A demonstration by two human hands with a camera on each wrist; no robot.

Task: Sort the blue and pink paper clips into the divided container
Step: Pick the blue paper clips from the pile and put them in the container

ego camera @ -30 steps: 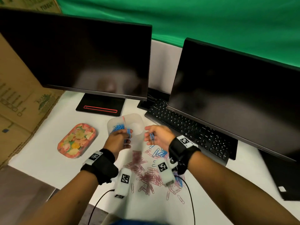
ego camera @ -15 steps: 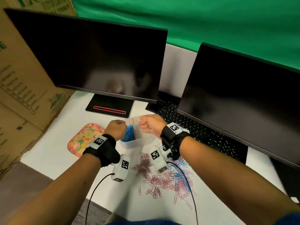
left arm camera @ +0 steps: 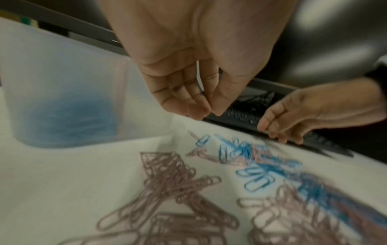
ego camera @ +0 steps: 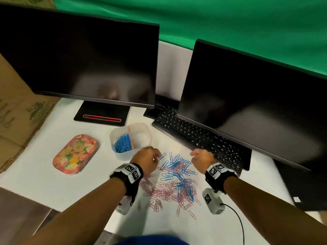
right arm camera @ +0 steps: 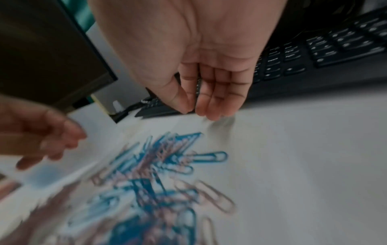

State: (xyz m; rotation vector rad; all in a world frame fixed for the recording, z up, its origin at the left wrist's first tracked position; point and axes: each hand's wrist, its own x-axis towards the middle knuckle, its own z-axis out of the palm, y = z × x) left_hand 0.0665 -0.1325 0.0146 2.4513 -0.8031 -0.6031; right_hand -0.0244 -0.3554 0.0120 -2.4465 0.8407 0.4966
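A translucent divided container (ego camera: 124, 156) stands on the white table; its left compartment holds blue paper clips (ego camera: 123, 143), and the right compartment looks empty. A mixed pile of pink and blue paper clips (ego camera: 177, 183) lies in front of it. My left hand (ego camera: 148, 159) hovers over the pile's far left edge, fingers loosely curled, holding nothing (left arm camera: 209, 112). My right hand (ego camera: 200, 157) hovers at the pile's far right, by the keyboard, fingers relaxed and empty (right arm camera: 193, 111). The left wrist view shows the container (left arm camera: 62, 74) to the left of the hand.
A black keyboard (ego camera: 194, 137) lies just behind the right hand, under the right monitor (ego camera: 247, 103). The left monitor's stand (ego camera: 102, 115) is behind the container. A floral tray (ego camera: 75, 153) sits to the left, cardboard (ego camera: 17, 112) beyond it.
Both hands were up at the container half a second ago. They have come back down to the pile on the table, and both are empty now.
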